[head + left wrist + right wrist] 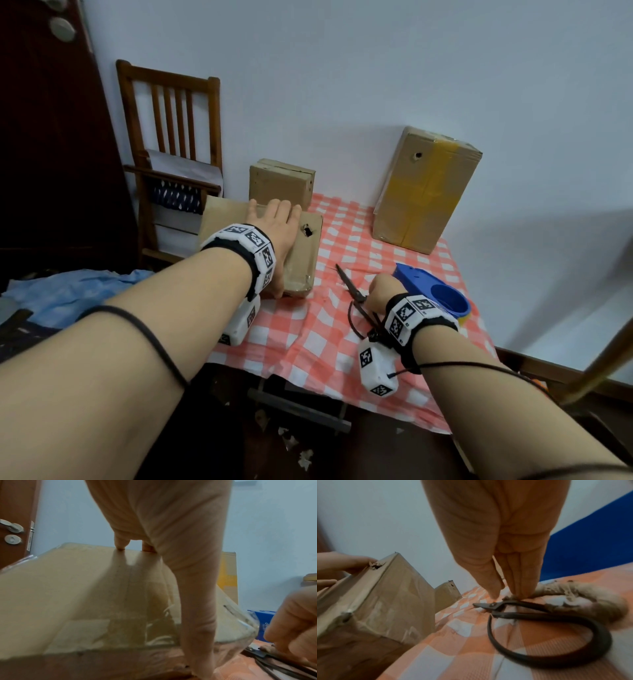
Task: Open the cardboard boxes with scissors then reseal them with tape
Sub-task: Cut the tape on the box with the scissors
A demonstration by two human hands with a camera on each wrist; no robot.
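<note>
A flat cardboard box (305, 260) wrapped in clear tape lies at the left of the checked table, a torn hole in its top. My left hand (274, 219) rests on it with straight fingers across the top and the thumb down its near side; the left wrist view shows the same box (68, 595) under the hand (163, 534). Dark scissors (349, 284) lie flat on the cloth, blades pointing away from me. My right hand (380, 291) points down over them. In the right wrist view its fingertips (518, 593) touch the scissors (493, 605) by the pivot.
A blue tape dispenser (431, 287) sits just right of my right hand. A small box (279, 185) stands at the back against the wall, and a tall box (424, 192) with yellow tape at the back right. A wooden chair (171, 137) stands left of the table.
</note>
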